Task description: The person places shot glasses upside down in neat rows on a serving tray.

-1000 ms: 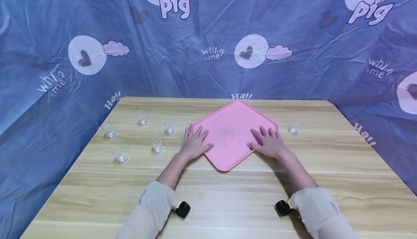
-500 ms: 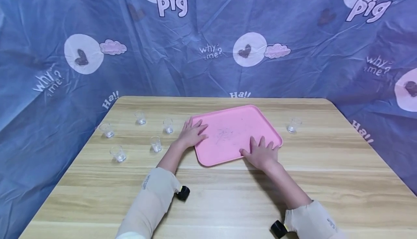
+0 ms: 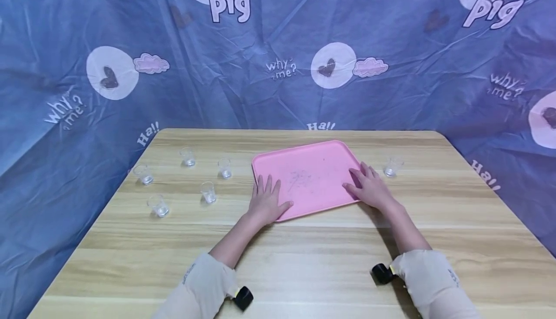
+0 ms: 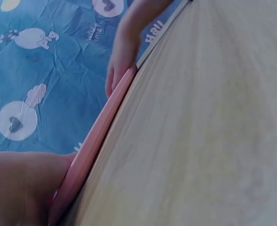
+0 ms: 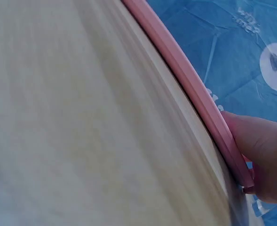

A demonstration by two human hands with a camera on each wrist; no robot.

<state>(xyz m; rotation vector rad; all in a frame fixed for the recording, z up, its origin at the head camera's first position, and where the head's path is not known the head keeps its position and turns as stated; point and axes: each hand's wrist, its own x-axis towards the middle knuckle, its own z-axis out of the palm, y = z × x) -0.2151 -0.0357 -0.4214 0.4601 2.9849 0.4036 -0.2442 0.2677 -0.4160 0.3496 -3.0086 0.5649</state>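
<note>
A pink tray (image 3: 319,169) lies slightly turned on the wooden table, with faint dark marks on its surface. Over its near left corner my left hand (image 3: 265,208) spreads its fingers, the thumb inside the rim. My right hand (image 3: 371,188) grips the near right corner: thumb and forefinger reach over the rim, the other fingers lie at its outer side. In the right wrist view, a fingertip shows low by the rim (image 5: 194,84) below the right thumb. The left wrist view catches the tray's near side (image 4: 98,136) edge-on, with both hands on it.
Several small clear glasses stand left of the tray, the closest being one glass (image 3: 208,192). Another glass (image 3: 392,167) stands just right of my right hand. A blue printed cloth (image 3: 278,68) hangs behind the table's far edge.
The tray has turned from a diamond-like slant to lying nearly lengthwise. My left hand has shifted to its near left corner; my right hand moved nearer, then right to the near right corner.
</note>
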